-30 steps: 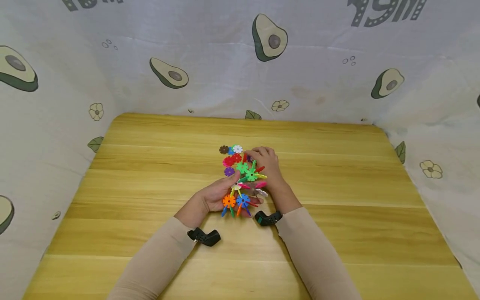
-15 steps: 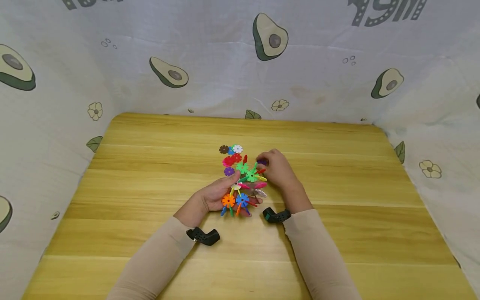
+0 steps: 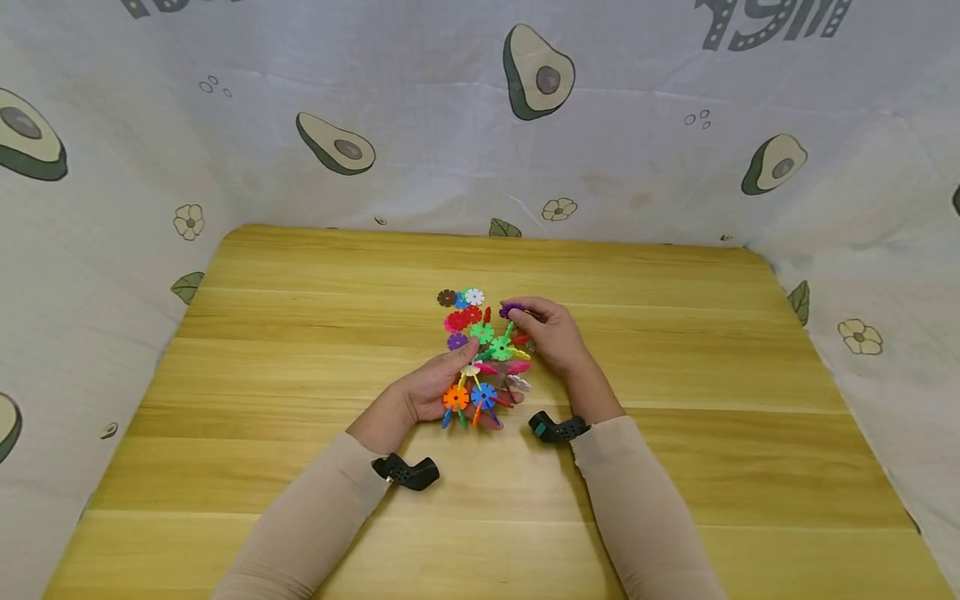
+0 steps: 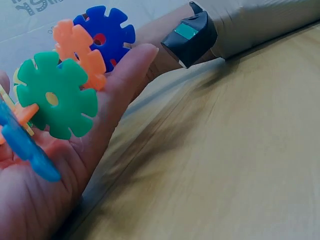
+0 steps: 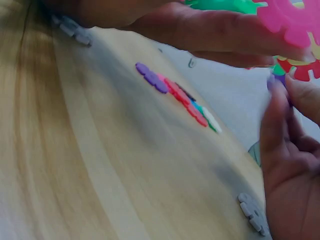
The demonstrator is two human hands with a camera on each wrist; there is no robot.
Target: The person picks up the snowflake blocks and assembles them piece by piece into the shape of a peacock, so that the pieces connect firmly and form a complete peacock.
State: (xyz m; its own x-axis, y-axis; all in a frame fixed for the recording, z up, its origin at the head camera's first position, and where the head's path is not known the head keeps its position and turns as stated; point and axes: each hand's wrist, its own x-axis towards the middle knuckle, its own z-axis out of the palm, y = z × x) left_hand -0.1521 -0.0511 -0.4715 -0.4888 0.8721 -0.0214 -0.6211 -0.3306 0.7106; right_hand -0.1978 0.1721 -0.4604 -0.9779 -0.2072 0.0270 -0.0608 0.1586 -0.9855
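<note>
My left hand (image 3: 427, 390) holds a built-up cluster of notched plastic snowflake discs, joined at their slots. Among its pieces are an orange disc (image 3: 455, 397), a blue disc (image 3: 484, 396) and a light green disc (image 3: 501, 347). In the left wrist view, a green disc (image 4: 75, 100) stands over the palm. My right hand (image 3: 557, 337) pinches a purple disc (image 3: 511, 311) between thumb and fingertips, just beyond the cluster's upper right. In the right wrist view that disc is mostly hidden by the fingers; whether it touches the cluster I cannot tell.
Loose discs lie on the wooden table behind the cluster: a purple one (image 3: 457, 342), red ones (image 3: 472, 314), a brown one (image 3: 446, 297) and a white one (image 3: 474, 297). The right wrist view shows a grey disc (image 5: 253, 214) on the table. A printed cloth (image 3: 450, 183) hangs behind.
My right hand has moved right, away from the table beside the loose discs, bringing the purple disc with it. The disc has then turned and shifted slightly left. My left hand stays nearly still.
</note>
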